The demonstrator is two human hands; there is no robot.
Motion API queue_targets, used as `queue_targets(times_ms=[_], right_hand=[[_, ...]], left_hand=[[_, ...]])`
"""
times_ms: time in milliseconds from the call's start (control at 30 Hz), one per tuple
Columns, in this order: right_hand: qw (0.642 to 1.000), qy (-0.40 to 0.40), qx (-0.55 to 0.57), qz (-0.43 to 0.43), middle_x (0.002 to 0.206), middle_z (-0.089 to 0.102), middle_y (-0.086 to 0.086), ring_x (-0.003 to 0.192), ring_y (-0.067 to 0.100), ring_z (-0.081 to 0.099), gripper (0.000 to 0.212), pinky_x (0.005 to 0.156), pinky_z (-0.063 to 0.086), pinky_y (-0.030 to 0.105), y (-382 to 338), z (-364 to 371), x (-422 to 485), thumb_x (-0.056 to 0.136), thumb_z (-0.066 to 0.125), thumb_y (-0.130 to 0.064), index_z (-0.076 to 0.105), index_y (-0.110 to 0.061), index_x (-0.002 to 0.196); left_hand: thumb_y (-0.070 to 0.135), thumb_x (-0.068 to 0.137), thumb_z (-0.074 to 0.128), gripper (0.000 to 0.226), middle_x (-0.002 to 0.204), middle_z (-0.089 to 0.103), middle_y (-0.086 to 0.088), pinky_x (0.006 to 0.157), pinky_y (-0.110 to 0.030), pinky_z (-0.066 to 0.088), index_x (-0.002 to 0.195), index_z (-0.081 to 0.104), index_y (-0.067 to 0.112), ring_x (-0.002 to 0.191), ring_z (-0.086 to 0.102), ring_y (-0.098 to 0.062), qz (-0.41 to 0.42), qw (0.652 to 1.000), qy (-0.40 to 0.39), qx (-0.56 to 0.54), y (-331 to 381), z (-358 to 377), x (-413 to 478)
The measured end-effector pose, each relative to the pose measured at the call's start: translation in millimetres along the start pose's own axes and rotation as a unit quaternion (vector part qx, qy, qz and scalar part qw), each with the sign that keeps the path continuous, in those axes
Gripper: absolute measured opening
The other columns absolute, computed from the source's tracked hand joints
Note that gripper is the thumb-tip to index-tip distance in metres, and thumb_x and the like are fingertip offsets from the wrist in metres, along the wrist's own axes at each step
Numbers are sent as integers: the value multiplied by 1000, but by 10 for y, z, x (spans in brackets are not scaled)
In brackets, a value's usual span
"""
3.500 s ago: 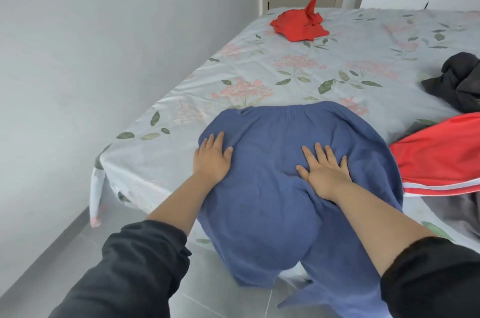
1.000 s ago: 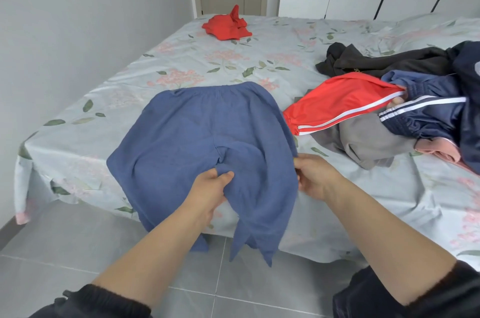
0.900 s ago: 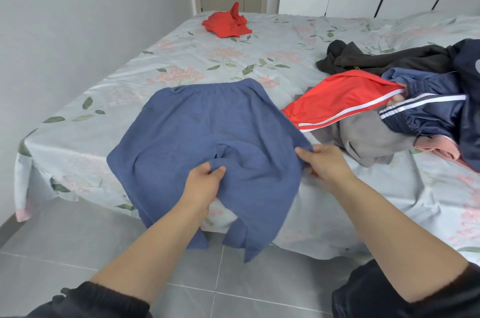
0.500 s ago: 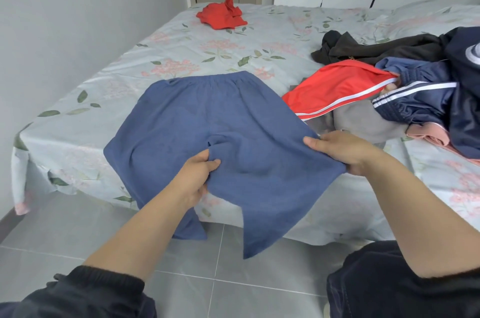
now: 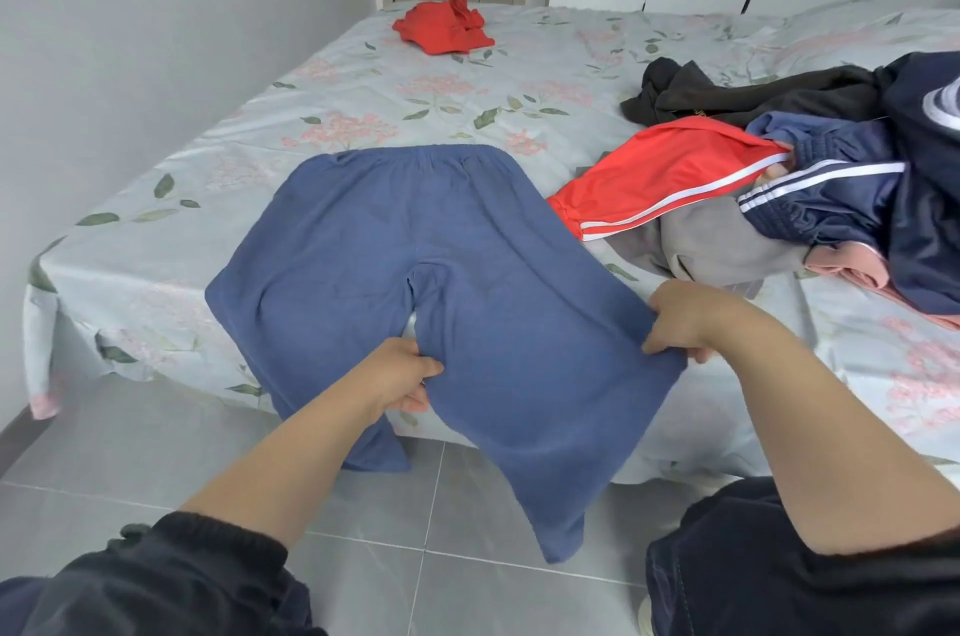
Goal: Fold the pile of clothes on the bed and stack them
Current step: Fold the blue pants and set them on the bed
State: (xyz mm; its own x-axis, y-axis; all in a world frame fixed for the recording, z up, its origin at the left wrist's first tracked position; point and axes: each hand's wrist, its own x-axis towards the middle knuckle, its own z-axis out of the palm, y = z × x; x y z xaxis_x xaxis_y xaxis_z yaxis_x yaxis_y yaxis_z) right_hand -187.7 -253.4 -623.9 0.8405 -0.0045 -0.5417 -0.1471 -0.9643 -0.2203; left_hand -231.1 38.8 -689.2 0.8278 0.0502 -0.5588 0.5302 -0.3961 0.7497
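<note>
Blue shorts (image 5: 415,240), bed's near edge: your left hand (image 5: 402,375) pinches the inseam, right hand (image 5: 680,323) the outer hem; pull evenly, flatten leg before folding.

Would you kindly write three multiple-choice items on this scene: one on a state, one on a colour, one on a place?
1. How do the left hand and right hand meet the blue trousers? A) lie flat on them; B) each grips an edge of one leg; C) hover above them.
2. What colour are the stripes on the striped red garment in the pile of clothes? A) yellow; B) black; C) white.
3. Where on the bed is the small red garment? A) far end, alone; B) on the trousers; C) under the pile.
Answers: 1 B, fingers curl round the cloth; 2 C, white bands run along it; 3 A, it sits apart near the far left corner.
</note>
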Motion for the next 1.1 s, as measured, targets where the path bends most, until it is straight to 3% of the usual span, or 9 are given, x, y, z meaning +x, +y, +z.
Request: queue_targets(times_ms=[100, 200, 267, 333, 500, 667, 767, 933, 1100], right_hand=[[977, 150, -144, 55, 97, 62, 7, 83, 25, 59, 15, 71, 45, 31, -186, 69, -63, 81, 53, -9, 52, -7, 96], [935, 304, -147, -104, 140, 40, 10, 126, 30, 39, 54, 102, 34, 40, -447, 335, 5, 88, 49, -15, 31, -10, 139], [913, 304, -107, -250, 157, 18, 6, 142, 26, 19, 59, 115, 16, 40, -673, 519, 29, 96, 44, -24, 20, -15, 149], [917, 261, -99, -284, 160, 3, 0, 147, 21, 3, 60, 118, 2, 44, -822, 666, 116, 100, 35, -37, 11, -21, 152], [953, 180, -159, -183, 160, -10, -3, 147, 21, -9, 61, 113, -1, 59, -888, 865, 462, 97, 11, -56, -1, -31, 152], [947, 214, -166, -174, 160, -9, -1, 147, 23, -8, 62, 113, 3, 58, -969, 909, 574, 95, 5, -57, -2, -33, 151], [940, 234, -175, -176, 161, -5, 0, 147, 23, -5, 63, 115, 5, 55, -955, 939, 581, 94, 5, -56, 0, -31, 152], [936, 246, -179, -177, 161, -2, 0, 147, 23, -2, 64, 116, 8, 51, -930, 929, 595, 94, 6, -56, 3, -30, 152], [940, 237, -154, -192, 161, -1, -1, 147, 21, -2, 62, 118, 7, 48, -900, 901, 583, 96, 12, -54, 7, -29, 152]], left_hand=[[11, 95, 43, 23, 87, 73, -10, 79, -31, 52, 82, 60, 4, 77, 67, -21, 26, 980, 31, 194, 37, -71, 11], [12, 90, 45, 27, 85, 74, -10, 88, -36, 52, 84, 69, 0, 85, 69, -25, 36, 949, 72, 305, 116, -257, -19], [16, 91, 47, 28, 77, 73, -8, 82, -34, 54, 75, 67, 5, 76, 69, -24, 44, 943, 107, 313, 125, -472, -59], [20, 94, 48, 30, 74, 70, -8, 77, -33, 55, 69, 61, 11, 72, 69, -25, 47, 938, 156, 308, 58, -736, -76], [11, 87, 53, 17, 84, 54, -22, 84, -46, 48, 82, 48, -4, 101, 59, -44, 24, 946, 283, 157, -277, -1234, 137], [9, 82, 66, 65, 126, 46, -12, 91, -42, 47, 136, 30, -1, 113, 52, -35, 35, 919, 370, -133, -511, -1382, 322], [11, 83, 69, 53, 114, 51, -6, 83, -37, 44, 127, 42, 1, 101, 51, -27, 24, 915, 338, -220, -601, -1395, 381], [16, 81, 69, 15, 78, 57, 0, 71, -32, 43, 76, 55, 10, 80, 54, -23, 23, 924, 337, -181, -628, -1423, 387], [24, 83, 66, 29, 95, 51, 2, 78, -32, 36, 101, 45, 15, 85, 51, -13, 56, 853, 334, -397, -635, -1452, 393]])
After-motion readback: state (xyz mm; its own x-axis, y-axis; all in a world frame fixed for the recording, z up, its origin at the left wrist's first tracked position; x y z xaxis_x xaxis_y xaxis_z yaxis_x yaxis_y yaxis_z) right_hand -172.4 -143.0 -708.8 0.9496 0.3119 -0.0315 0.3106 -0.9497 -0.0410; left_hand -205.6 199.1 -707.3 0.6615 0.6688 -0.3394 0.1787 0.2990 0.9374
